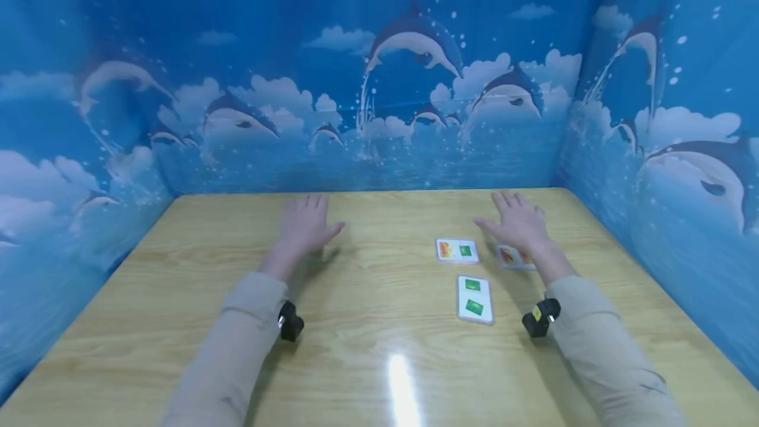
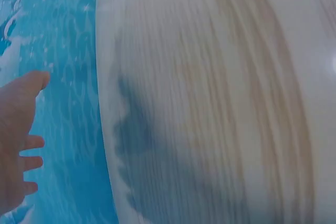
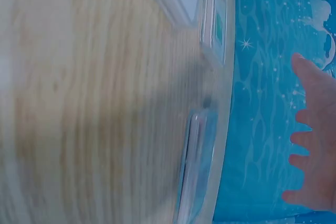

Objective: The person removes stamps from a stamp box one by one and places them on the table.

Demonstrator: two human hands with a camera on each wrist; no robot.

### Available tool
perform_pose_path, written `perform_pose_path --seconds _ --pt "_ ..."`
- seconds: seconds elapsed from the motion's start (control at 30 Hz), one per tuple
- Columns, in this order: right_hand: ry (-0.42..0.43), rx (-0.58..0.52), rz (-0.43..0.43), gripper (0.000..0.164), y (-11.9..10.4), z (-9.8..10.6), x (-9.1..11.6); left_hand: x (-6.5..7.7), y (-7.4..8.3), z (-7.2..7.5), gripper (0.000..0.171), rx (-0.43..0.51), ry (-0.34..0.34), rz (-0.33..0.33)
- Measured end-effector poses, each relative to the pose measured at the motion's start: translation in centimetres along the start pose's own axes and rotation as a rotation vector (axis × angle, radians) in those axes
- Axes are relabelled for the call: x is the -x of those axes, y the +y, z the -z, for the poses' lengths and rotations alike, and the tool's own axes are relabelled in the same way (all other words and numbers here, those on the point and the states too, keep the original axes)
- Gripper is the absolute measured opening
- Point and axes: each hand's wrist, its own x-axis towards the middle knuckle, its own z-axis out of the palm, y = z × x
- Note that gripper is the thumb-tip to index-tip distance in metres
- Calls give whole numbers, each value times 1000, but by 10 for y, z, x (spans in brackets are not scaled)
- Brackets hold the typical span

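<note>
My left hand (image 1: 305, 224) is over the far left part of the table, its fingers straight and thumb spread to the right, holding nothing. On the right side my right hand (image 1: 517, 221) is also spread, fingers pointing away, with nothing in its grasp. Beneath its wrist lies a flat clear-edged case with an orange-red picture (image 1: 508, 256), partly hidden by the hand. Left of that is a white case with an orange and a green picture (image 1: 457, 251). Nearer to me lies a white case with two green pictures (image 1: 474, 299). In the right wrist view the cases (image 3: 193, 166) look thick-edged.
The light wood-grain table (image 1: 367, 282) fills the lower view. A blue curtain (image 1: 284, 31) printed with dolphins and clouds stands along its back and both sides. Each sleeve carries a small black wrist device, one on the left (image 1: 290, 321) and one on the right (image 1: 541, 318).
</note>
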Motion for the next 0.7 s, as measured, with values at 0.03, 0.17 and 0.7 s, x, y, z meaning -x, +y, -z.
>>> perform_pose_path --seconds 0.03,0.17,0.7 --pt "4 1 1 89 2 1 1 -3 5 0 76 4 -3 -14" --pt "18 -26 2 84 11 5 5 -10 27 -4 67 14 18 -80" --pt "32 52 167 59 29 4 12 -29 120 -13 59 -84 -37 -262"
